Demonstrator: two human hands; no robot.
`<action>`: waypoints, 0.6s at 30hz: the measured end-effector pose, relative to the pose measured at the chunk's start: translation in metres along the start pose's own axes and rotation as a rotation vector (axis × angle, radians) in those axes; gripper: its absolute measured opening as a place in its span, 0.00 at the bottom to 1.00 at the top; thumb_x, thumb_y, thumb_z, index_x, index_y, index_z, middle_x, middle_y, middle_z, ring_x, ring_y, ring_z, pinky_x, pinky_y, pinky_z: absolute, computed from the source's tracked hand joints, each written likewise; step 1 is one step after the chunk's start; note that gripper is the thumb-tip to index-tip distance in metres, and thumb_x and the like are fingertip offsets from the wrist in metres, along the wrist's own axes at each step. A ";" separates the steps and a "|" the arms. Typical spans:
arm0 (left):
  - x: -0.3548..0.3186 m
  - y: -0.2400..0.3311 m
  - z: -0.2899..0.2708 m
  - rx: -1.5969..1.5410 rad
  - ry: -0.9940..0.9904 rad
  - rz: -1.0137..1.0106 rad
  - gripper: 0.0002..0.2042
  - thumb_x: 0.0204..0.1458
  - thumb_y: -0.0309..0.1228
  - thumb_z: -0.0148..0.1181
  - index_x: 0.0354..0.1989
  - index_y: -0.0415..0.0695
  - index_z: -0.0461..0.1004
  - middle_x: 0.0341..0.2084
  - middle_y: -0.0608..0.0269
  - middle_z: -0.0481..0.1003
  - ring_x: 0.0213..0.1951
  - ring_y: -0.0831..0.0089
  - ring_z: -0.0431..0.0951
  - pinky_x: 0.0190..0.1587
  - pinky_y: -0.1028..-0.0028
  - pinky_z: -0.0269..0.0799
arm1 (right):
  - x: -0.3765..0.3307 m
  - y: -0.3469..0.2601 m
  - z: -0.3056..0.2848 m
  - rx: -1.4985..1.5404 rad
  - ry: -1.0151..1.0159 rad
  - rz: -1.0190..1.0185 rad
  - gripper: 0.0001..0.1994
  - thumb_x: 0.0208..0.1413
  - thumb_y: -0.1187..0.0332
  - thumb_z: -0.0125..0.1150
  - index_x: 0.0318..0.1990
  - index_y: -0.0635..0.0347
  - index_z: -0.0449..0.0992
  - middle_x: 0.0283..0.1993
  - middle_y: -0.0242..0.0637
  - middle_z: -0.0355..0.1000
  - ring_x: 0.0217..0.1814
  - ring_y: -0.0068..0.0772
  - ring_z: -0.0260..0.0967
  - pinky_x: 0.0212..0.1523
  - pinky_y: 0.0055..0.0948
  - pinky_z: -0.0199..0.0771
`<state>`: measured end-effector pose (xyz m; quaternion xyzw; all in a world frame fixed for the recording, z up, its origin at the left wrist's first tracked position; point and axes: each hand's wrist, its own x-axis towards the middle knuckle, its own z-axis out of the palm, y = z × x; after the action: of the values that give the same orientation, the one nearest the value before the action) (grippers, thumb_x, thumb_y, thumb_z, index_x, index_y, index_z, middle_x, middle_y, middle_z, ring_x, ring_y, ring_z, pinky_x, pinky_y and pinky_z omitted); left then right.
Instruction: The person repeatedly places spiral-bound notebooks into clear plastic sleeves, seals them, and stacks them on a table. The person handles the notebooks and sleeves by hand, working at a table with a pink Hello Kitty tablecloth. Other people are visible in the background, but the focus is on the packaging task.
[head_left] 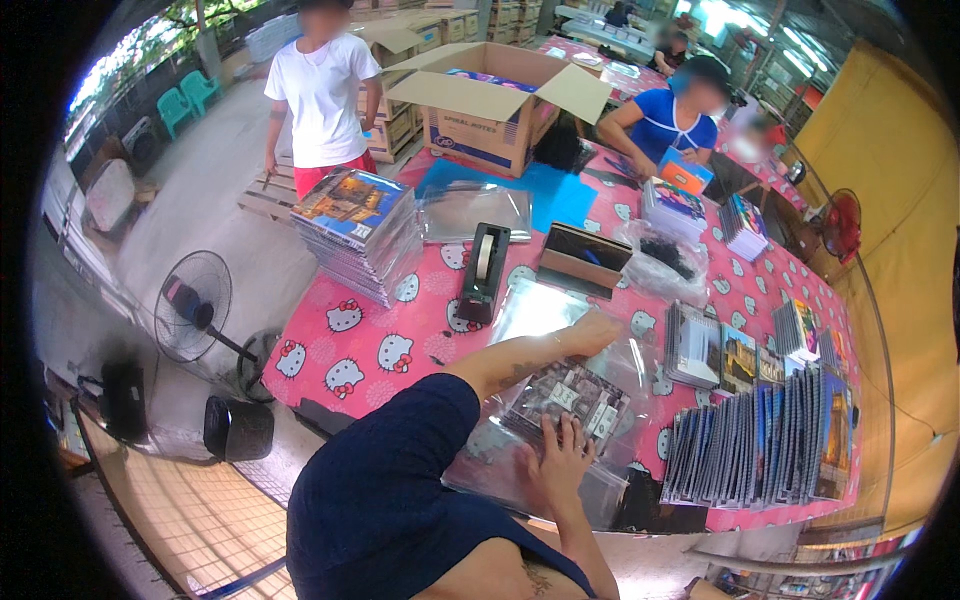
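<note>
A notebook [572, 405] with a dark, photo-like cover lies on clear plastic sleeves [500, 460] in front of me. My right hand [560, 460] rests on the notebook's near part, fingers spread. Reaching across beyond the notebook, my left hand [592, 335] is over the clear plastic at its far side. The fingers of that hand are hidden, so whether it grips the plastic does not show. Just past it stand a brown open box [585, 258] and a black tape dispenser [484, 275].
Wrapped notebooks [355, 235] are stacked at left. A row of spiral notebooks [750, 440] stands at right. An open carton [480, 110] sits at the back. Across the pink table, a person in blue [665, 120] handles a notebook; another in white [325, 90] stands left, near a fan [205, 310].
</note>
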<state>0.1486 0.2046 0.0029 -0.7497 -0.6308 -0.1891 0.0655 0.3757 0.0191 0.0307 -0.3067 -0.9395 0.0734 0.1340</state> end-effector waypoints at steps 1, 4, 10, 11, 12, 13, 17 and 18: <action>0.001 0.002 -0.002 -0.003 -0.022 -0.012 0.03 0.43 0.28 0.58 0.25 0.44 0.77 0.28 0.55 0.77 0.35 0.57 0.79 0.35 0.57 0.71 | -0.001 0.000 0.001 0.000 0.005 0.003 0.30 0.52 0.49 0.60 0.63 0.45 0.68 0.68 0.43 0.58 0.70 0.47 0.52 0.64 0.61 0.46; -0.002 0.000 -0.008 0.055 0.032 0.163 0.03 0.43 0.27 0.58 0.26 0.45 0.77 0.30 0.55 0.78 0.36 0.57 0.79 0.35 0.57 0.71 | -0.002 0.001 -0.002 -0.001 0.000 -0.018 0.30 0.53 0.48 0.59 0.63 0.46 0.67 0.68 0.44 0.57 0.71 0.47 0.51 0.63 0.60 0.46; -0.011 0.014 -0.033 -0.153 -0.082 0.118 0.07 0.45 0.27 0.56 0.34 0.43 0.74 0.22 0.51 0.76 0.28 0.51 0.79 0.32 0.55 0.71 | -0.005 0.004 -0.008 0.007 -0.014 -0.076 0.31 0.53 0.50 0.59 0.64 0.48 0.65 0.68 0.45 0.57 0.71 0.48 0.50 0.63 0.60 0.46; -0.018 0.026 -0.050 -0.210 -0.061 0.087 0.06 0.45 0.27 0.56 0.31 0.43 0.74 0.24 0.52 0.76 0.30 0.53 0.78 0.33 0.56 0.71 | -0.004 0.005 -0.010 0.010 -0.020 -0.073 0.31 0.53 0.50 0.58 0.64 0.48 0.65 0.69 0.45 0.56 0.71 0.49 0.50 0.63 0.61 0.46; -0.028 0.043 -0.070 -0.269 -0.045 0.064 0.04 0.44 0.26 0.56 0.29 0.43 0.74 0.25 0.52 0.76 0.33 0.54 0.78 0.35 0.57 0.72 | -0.004 0.005 -0.011 0.015 -0.025 -0.061 0.30 0.53 0.49 0.58 0.64 0.48 0.65 0.69 0.45 0.56 0.71 0.49 0.50 0.63 0.61 0.46; -0.041 0.054 -0.087 -0.322 -0.022 0.029 0.03 0.44 0.26 0.56 0.27 0.42 0.75 0.27 0.53 0.76 0.35 0.56 0.78 0.36 0.57 0.72 | -0.003 0.003 -0.012 0.019 -0.030 -0.063 0.30 0.53 0.49 0.58 0.64 0.48 0.65 0.69 0.45 0.56 0.71 0.50 0.50 0.63 0.61 0.46; -0.098 0.087 -0.093 -0.208 -0.143 0.042 0.05 0.44 0.27 0.56 0.29 0.39 0.74 0.28 0.50 0.76 0.36 0.53 0.78 0.38 0.58 0.73 | -0.002 0.002 -0.007 0.001 -0.026 -0.081 0.33 0.53 0.48 0.57 0.64 0.54 0.64 0.69 0.50 0.55 0.71 0.54 0.49 0.63 0.64 0.46; -0.112 0.094 -0.081 -0.214 -0.055 0.039 0.06 0.44 0.27 0.56 0.29 0.38 0.74 0.29 0.50 0.75 0.36 0.53 0.78 0.38 0.59 0.73 | -0.002 0.001 -0.005 -0.014 -0.010 -0.080 0.34 0.52 0.48 0.58 0.64 0.56 0.63 0.68 0.52 0.56 0.71 0.54 0.49 0.63 0.65 0.45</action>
<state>0.2090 0.0561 0.0495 -0.7695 -0.5938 -0.2335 -0.0287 0.3795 0.0184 0.0348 -0.2693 -0.9522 0.0629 0.1299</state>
